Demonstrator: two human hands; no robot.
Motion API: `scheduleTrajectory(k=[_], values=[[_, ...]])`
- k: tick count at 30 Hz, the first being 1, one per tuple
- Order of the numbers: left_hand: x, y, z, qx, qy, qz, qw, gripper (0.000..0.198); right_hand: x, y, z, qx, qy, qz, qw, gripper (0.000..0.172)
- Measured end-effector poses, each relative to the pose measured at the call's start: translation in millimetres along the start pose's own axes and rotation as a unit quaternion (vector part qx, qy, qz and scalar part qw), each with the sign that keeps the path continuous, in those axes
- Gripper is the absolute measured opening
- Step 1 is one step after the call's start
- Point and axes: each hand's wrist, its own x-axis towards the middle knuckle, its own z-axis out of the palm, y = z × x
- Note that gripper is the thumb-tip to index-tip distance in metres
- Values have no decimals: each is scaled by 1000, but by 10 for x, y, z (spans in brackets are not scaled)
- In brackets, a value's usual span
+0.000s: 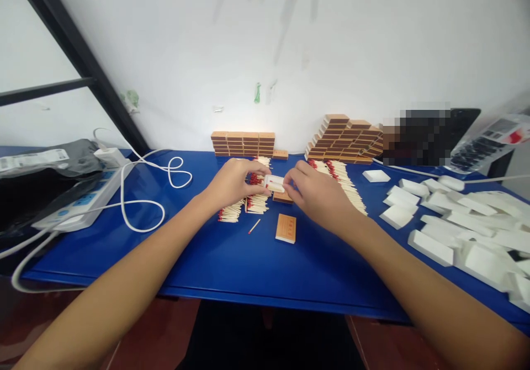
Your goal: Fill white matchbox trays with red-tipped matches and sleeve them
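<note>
My left hand (236, 181) grips a white matchbox tray (275, 180) between thumb and fingers, above the table. A few red-tipped matches (274, 187) lie in it. My right hand (317, 190) is closed in a pinch at the tray's right end; whatever its fingertips hold is hidden. Beneath the tray, a brown matchbox (282, 197) is partly covered. Nearer me lies another brown matchbox (286, 228), with a single match (254, 226) to its left. Piles of matches (257, 204) spread under my left hand, and a further row of matches (346, 185) lies beyond my right hand.
Stacked matchboxes (243, 144) and a larger stepped stack (345, 139) stand against the wall. Many white trays (467, 221) are heaped at right, near a dark pixelated object (418, 138). A power strip (89, 196) and looping white cables (123, 193) occupy the blue table's (223, 265) left side.
</note>
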Motion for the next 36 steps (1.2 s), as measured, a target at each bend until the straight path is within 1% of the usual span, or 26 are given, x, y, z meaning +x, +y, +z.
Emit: scheduleTrajectory(k=[3, 7, 10, 12, 14, 17, 21, 27, 31, 36], values=[[-2, -1, -6, -4, 4, -3, 1000, 30, 4, -35, 0, 29, 26, -10, 999, 20], [-1, -66, -23, 19, 49, -28, 998, 31, -6, -201, -8, 112, 64, -25, 991, 19], [4, -107, -30, 39, 66, -48, 996, 30, -17, -384, 39, 146, 40, -51, 987, 14], [8, -113, -30, 46, 69, -56, 995, 28, -14, -504, 90, 143, 16, -71, 987, 13], [10, -103, -28, 51, 73, -57, 994, 27, 3, -603, 139, 122, 2, -83, 989, 17], [12, -73, -25, 57, 76, -55, 994, 26, 43, -691, 190, 83, -15, -76, 993, 22], [14, -45, -30, 59, 78, -52, 994, 30, 76, -720, 236, 54, -41, -57, 996, 25], [18, -45, -42, 56, 80, -47, 994, 31, 60, -716, 288, 45, -16, -65, 997, 19], [18, -39, -37, 46, 84, -50, 994, 32, 56, -718, 287, 36, -9, -66, 997, 20], [16, -31, -26, 49, 85, -47, 994, 27, 59, -726, 256, 17, -20, -59, 998, 23]])
